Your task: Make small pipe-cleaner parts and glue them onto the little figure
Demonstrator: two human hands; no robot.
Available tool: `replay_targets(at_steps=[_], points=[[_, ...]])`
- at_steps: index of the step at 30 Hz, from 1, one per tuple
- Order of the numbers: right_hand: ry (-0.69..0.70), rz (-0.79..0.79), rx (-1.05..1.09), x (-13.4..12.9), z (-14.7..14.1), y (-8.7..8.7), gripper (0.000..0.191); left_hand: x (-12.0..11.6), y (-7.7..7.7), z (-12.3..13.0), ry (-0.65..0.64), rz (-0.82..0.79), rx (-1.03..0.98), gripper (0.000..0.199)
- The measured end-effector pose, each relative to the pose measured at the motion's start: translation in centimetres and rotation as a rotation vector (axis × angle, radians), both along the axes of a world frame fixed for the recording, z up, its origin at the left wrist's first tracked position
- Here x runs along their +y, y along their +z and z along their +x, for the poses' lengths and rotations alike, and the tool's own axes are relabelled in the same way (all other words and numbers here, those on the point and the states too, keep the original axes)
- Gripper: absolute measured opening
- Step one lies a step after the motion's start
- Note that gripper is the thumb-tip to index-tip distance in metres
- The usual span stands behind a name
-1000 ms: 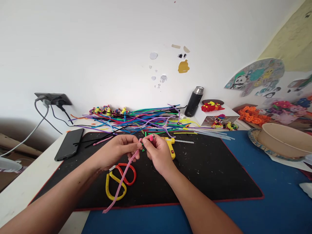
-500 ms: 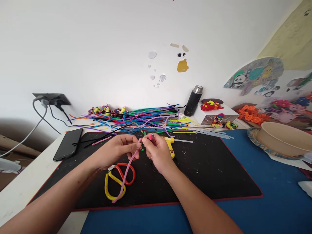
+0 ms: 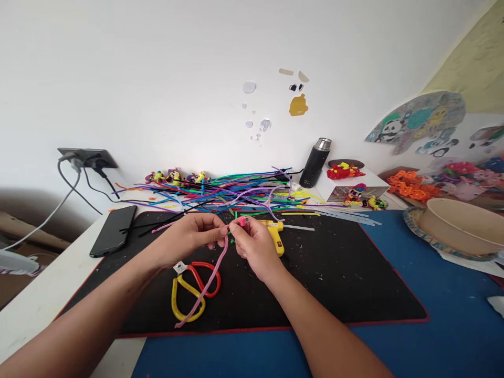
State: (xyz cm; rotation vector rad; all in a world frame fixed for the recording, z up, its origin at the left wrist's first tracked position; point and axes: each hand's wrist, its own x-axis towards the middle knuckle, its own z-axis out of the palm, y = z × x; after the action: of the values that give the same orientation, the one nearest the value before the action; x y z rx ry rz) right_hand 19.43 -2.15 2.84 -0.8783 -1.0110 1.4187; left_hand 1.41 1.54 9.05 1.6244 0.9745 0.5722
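Black metal flask [image 3: 315, 163] with silver lid leans near the wall — black smartphone [image 3: 114, 231] lies at left.

Single head view, worn on the person. Looks forward and down from above the near edge, forearms entering at the bottom. Hands [image 3: 236, 236] near centre, within arm's reach. Surface [image 3: 334, 283] fills the lower part; wall [image 3: 177, 79] faces the camera behind it, filling the top. No second view shares the scene.
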Motion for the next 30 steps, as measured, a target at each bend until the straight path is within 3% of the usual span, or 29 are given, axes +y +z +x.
replay_targets(at_steps=[18,30], points=[[-0.004,-0.151,0.191,0.0,0.3,1.3,0.037,-0.4,-2.0,1.0,0.152,-0.018,-0.225,0.037],[-0.029,-0.150,0.186,0.1,0.3,1.1,0.034,-0.7,-2.2,1.4,0.122,-0.049,-0.202,0.034]])
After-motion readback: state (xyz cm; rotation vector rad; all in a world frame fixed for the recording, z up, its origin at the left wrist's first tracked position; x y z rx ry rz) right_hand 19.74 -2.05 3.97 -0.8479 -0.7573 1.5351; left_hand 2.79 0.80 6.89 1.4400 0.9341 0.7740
